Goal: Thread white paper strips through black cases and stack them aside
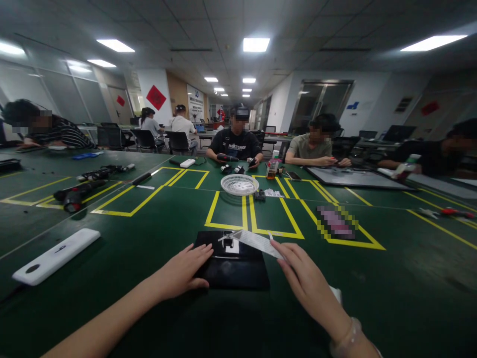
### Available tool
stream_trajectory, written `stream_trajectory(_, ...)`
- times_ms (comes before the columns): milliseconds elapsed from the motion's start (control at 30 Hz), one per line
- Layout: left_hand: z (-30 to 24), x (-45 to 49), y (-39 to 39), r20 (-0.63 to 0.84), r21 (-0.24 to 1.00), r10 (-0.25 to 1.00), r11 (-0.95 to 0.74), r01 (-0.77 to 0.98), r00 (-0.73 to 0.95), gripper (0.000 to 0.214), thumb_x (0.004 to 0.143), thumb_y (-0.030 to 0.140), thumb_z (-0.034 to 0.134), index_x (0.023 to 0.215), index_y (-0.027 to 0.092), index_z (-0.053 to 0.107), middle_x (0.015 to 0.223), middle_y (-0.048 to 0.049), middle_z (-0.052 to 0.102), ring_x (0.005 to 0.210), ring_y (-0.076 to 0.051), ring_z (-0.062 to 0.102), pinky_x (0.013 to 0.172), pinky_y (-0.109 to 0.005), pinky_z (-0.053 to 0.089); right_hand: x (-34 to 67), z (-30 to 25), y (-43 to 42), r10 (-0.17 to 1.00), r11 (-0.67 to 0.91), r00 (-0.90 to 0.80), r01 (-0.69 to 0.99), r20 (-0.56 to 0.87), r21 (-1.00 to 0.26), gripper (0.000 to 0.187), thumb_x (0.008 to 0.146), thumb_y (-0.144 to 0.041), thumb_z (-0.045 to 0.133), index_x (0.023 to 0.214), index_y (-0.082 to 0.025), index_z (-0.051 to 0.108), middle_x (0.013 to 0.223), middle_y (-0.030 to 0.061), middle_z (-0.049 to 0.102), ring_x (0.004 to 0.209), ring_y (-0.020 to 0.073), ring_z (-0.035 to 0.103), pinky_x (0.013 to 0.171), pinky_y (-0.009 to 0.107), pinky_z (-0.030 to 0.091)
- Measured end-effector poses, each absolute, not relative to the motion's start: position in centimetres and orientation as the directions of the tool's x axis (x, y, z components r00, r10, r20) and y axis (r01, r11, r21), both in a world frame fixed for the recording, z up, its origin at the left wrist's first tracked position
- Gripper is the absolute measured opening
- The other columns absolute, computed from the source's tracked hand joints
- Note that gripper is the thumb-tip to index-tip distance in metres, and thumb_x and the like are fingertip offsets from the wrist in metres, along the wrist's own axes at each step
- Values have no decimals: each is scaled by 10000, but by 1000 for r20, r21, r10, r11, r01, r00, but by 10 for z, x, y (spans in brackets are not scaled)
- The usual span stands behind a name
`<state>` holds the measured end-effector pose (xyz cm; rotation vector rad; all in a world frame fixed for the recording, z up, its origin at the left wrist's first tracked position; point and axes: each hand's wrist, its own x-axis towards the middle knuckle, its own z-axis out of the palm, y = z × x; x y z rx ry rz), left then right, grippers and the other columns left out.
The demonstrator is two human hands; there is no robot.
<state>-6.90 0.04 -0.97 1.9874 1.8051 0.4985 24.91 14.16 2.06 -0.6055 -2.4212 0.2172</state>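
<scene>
A glossy black panel (pixel 238 271) lies on the green table in front of me, with a small cut-out and bright reflections near its far side. My left hand (pixel 190 268) rests flat on its left edge, fingers stretched out. Between the thumb and fingers of my right hand (pixel 301 271) is a thin white printed strip (pixel 257 242), slanting over the panel's far right part. The strip's far end looks creased or torn; whether it touches the panel I cannot tell. Something white (pixel 336 293) shows partly behind my right wrist.
Beyond the panel stand a white basket (pixel 239 191) and a small dark part (pixel 260 195). A white power bank-like block (pixel 55 256) and a power drill (pixel 76 196) lie left. A pixelated pinkish item (pixel 337 222) lies right. Several people sit around the table, one person (pixel 236 141) opposite.
</scene>
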Motion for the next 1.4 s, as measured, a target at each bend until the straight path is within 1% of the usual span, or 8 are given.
stream_trajectory(333,-20,-55,8,-36,707,985,-95,701,170,909,785,401,759,1539,300,263,1591,-68,220,1467,-293,194,1199,-451,140,242,19,129,417,895,-863,335,284,-296,399,1009,-244,457,1404,-303,461,1184,58,601,1042,198,598,897,372,525)
stream_trajectory(467,-13,-51,5,-15,801,997,-37,598,82,984,703,380,828,1528,287,299,1457,-104,478,1371,-314,381,1150,-456,252,237,16,124,408,890,-880,324,243,-320,381,994,-226,494,1369,-294,491,1180,45,608,1046,195,591,907,366,512)
stream_trajectory(567,-11,-45,4,38,835,998,-1,550,-55,558,874,393,651,1396,246,518,1150,-84,681,1095,-268,605,959,-368,446,232,12,120,409,885,-884,324,227,-334,376,993,-214,492,1361,-293,493,1184,39,608,1041,190,590,907,360,506)
stream_trajectory(667,-14,-44,4,66,834,987,25,552,-144,287,910,349,581,1137,224,702,1017,-68,712,937,-239,655,805,-303,492,226,8,117,394,895,-893,318,219,-314,357,984,-194,499,1325,-297,523,1191,35,610,1033,187,593,895,344,506)
stream_trajectory(767,-19,-47,5,73,826,980,44,562,-185,214,864,327,633,1021,238,747,1014,-53,722,972,-250,652,824,-305,494,221,3,114,392,906,-895,335,214,-258,355,969,-173,510,1297,-305,546,1211,37,605,1019,189,599,866,338,511)
stream_trajectory(1167,-28,-56,5,157,699,978,-12,715,-136,205,875,282,608,1044,241,716,1056,-46,658,971,-231,621,821,-305,490,209,-3,107,363,932,-915,358,176,-63,416,925,-143,564,1302,-318,557,1135,74,620,916,227,586,728,348,500)
stream_trajectory(1267,-27,-55,5,136,667,981,11,745,-136,209,883,287,592,1047,243,714,1059,-40,649,951,-224,621,788,-295,489,208,-3,105,390,921,-905,382,170,-80,399,922,-184,585,1295,-325,565,1166,78,602,975,245,583,784,394,514)
stream_trajectory(1400,-24,-53,5,122,587,986,17,810,-109,186,890,288,577,999,251,724,1015,-41,658,902,-233,616,717,-299,473,208,-1,103,407,912,-898,389,167,-132,373,904,-299,643,1272,-315,589,1229,79,580,1153,284,536,988,515,450)
